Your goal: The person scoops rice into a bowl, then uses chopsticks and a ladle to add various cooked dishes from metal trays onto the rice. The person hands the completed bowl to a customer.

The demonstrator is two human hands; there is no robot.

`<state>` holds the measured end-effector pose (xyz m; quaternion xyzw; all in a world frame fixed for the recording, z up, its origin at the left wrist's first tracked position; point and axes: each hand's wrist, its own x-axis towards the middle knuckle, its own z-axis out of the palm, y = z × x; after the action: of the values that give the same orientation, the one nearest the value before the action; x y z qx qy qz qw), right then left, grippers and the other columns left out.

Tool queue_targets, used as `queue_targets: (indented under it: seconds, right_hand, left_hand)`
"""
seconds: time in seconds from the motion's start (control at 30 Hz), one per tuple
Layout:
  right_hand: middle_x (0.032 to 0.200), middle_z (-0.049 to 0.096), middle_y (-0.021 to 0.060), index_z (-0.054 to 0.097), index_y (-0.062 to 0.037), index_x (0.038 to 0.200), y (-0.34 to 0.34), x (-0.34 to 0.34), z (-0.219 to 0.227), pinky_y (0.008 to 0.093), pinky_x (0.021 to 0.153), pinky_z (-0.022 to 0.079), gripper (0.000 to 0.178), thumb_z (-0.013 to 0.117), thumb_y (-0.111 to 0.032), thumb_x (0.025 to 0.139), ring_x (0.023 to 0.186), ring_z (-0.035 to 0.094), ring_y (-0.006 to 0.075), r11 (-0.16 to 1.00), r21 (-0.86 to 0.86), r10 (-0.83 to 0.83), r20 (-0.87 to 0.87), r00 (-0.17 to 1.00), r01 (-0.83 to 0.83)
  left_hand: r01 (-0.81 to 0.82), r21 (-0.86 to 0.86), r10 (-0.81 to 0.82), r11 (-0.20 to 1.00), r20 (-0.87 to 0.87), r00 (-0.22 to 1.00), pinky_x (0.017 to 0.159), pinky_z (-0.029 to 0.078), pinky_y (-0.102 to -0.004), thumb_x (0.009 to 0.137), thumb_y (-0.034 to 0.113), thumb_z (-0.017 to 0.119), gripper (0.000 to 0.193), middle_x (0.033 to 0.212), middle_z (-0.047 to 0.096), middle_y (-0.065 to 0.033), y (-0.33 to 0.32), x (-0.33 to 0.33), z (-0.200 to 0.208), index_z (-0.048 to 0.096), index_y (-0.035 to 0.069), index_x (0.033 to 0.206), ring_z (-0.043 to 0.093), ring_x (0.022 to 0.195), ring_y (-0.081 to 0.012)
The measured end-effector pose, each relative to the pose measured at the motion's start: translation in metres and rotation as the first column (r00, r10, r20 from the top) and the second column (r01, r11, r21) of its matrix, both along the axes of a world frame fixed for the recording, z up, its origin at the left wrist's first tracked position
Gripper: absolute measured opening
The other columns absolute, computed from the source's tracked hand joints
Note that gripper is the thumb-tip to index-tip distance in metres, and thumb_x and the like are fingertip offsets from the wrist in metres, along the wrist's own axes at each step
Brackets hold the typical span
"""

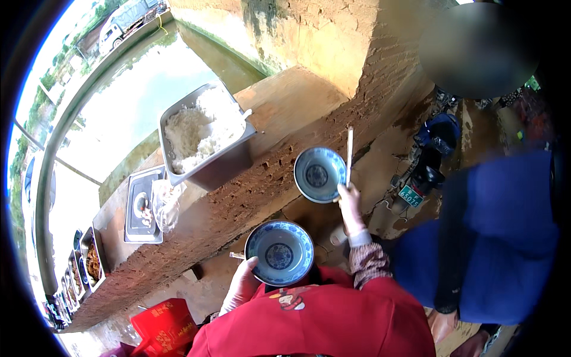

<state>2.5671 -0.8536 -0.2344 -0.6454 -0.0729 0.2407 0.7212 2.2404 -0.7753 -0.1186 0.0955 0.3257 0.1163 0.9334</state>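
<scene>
My left hand (pixel 241 281) is closed on the rim of a blue-and-white patterned bowl (pixel 279 254), held close in front of my red clothing. A short pale stick end (pixel 237 255) shows beside that bowl; whether my fingers hold it is hidden. Farther out to the right, my right hand (pixel 351 208) grips a second blue-and-white bowl (pixel 311 178) by its edge. A pair of pale chopsticks (pixel 350 149) stands up from the same hand, alongside the bowl. Both bowls look empty inside.
On the brick ledge (pixel 285 95) rests a deep metal pan of white rice (pixel 196 134). Nearby are a metal lid (pixel 143 229), a plastic bag (pixel 168 208) and pans of food (pixel 92 262). A person in blue (pixel 499 238) stands close right, near a motorcycle (pixel 425 169). A red bag-like object (pixel 163 327) is lower left.
</scene>
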Motion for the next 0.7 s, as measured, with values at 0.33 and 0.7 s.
queue_targets:
  seconds: [0.33, 0.7]
  right_hand:
    - [0.067, 0.060, 0.0025, 0.061, -0.0027, 0.082, 0.181, 0.156, 0.028, 0.0260, 0.060, 0.042, 0.019, 0.059, -0.021, 0.087, 0.063, 0.053, 0.0110, 0.938, -0.204, 0.331, 0.277, 0.902, -0.282]
    - [0.076, 0.066, 0.0107, 0.063, 0.0031, 0.094, 0.293, 0.219, 0.019, 0.0313, 0.071, 0.046, 0.027, 0.056, -0.022, 0.087, 0.070, 0.061, 0.0182, 0.749, -0.411, 0.648, 0.290, 0.704, -0.520]
  left_hand:
    - [-0.074, 0.004, 0.074, 0.997, -0.031, 0.997, 0.106, 0.036, -0.0409, 0.089, 0.025, 0.055, 0.052, 0.129, 0.054, -0.0151, 0.086, 0.075, -0.055, 0.042, 0.000, 0.133, 0.051, 0.119, -0.0261]
    - [-0.318, -0.169, 0.322, 0.933, -0.001, 0.947, 0.107, 0.034, -0.0466, 0.086, 0.034, 0.060, 0.062, 0.135, 0.048, -0.0155, 0.084, 0.126, -0.030, 0.039, 0.005, 0.136, 0.046, 0.123, -0.0309]
